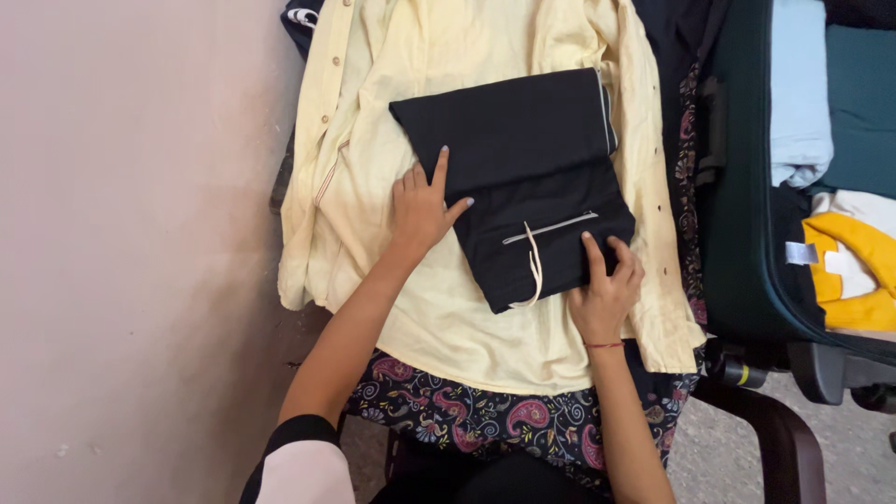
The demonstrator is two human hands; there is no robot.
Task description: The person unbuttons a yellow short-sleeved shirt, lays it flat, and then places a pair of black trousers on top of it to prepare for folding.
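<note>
A folded black garment (523, 159) with a white drawstring (534, 266) lies on top of a pale yellow shirt (448, 308) spread flat. My left hand (422, 210) rests flat at the garment's left edge, fingers apart, fingertips touching the black cloth. At the garment's lower right corner my right hand (607, 294) presses down, fingers curled over the edge. A thin red thread circles my right wrist. Neither hand lifts anything.
Under the yellow shirt lies a dark paisley-patterned cloth (504, 420). An open dark green suitcase (747, 233) with folded clothes, pale blue, teal and yellow, stands at the right. A pinkish wall (131, 243) fills the left. A dark chair arm (784, 439) shows at lower right.
</note>
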